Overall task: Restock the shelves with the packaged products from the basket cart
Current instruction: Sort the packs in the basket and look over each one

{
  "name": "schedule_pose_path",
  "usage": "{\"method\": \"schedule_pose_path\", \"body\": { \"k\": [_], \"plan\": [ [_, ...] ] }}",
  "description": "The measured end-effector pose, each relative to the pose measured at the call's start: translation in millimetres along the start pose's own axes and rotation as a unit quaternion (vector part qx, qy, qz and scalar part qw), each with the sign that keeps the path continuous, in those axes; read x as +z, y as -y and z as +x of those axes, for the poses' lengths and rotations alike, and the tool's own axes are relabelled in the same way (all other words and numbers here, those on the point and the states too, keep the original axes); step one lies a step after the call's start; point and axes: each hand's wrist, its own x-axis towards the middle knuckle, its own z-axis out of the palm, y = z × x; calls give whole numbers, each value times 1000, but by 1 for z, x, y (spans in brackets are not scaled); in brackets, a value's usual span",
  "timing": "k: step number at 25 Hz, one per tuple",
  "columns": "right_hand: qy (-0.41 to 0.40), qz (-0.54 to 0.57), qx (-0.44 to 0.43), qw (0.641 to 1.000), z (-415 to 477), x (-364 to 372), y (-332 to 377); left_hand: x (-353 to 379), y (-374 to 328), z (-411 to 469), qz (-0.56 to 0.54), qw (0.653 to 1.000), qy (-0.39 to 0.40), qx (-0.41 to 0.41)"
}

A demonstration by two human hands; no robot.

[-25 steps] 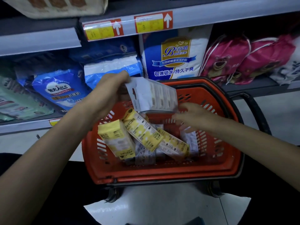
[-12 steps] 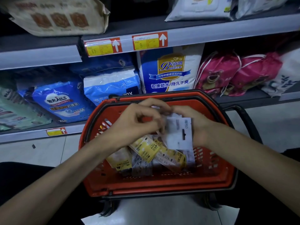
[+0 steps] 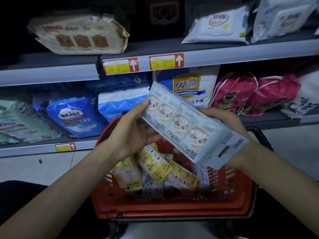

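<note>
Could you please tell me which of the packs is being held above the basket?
The long pale blue-grey pack, held by the left hand and right hand; the yellow packs lie in the red basket.

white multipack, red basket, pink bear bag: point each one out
white multipack (image 3: pixel 181 123): head view, middle of its printed front
red basket (image 3: pixel 172 210): head view, near wall below the rim
pink bear bag (image 3: pixel 228 98): head view, bear print on its front

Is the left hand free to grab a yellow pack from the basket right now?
Probably not yet: the left hand grips the white multipack, held with the right hand above the yellow packs.
</note>
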Motion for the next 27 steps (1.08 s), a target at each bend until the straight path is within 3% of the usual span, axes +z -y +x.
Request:
{"method": "schedule_pose_path", "body": {
  "k": [3,6,8,10,13,20,24,27],
  "plan": [
    [-18,1,24,1000,3,-5,13,14,-13,-5,-23,997,21,67],
    [45,40,31,998,-4,-1,32,23,-30,-15,-50,990,-2,135],
    [100,92,-21,990,-9,-1,45,25,-42,-18,-78,982,-21,171],
    [120,36,-92,988,-12,2,52,25,-54,-23,-77,976,-42,200],
    [43,-138,-209,967,-15,16,49,35,-72,-39,-70,969,-44,232],
    [93,-154,-288,941,-38,57,63,61,-143,-78,-29,951,-3,308],
    [-19,-208,-376,903,-49,101,74,80,-184,-96,-53,935,14,351],
    [-48,-230,-448,863,-55,145,82,94,-210,-100,-28,909,-24,416]
  ]
}}
